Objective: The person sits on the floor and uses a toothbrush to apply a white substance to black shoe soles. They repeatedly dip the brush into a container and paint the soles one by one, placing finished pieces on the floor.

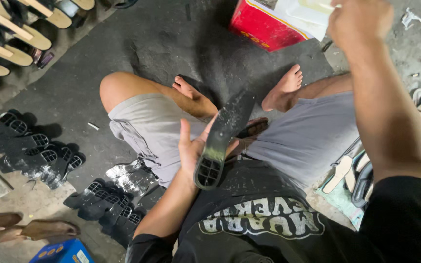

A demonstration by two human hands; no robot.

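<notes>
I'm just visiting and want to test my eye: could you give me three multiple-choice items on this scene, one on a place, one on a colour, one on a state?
1. Where is the black moulded shoe sole? A in the left hand B on the floor C in the box
2. Colour of the cardboard box? A blue B red C green
3. The right hand is: A resting on a knee B raised, gripping a pale object C flat on the floor

A: fingers wrap it. B: red side. B: lifted near the box.

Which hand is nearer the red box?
Right. The right hand is raised beside the red box, near its white top; the left hand holds a black sole over the lap.
</notes>
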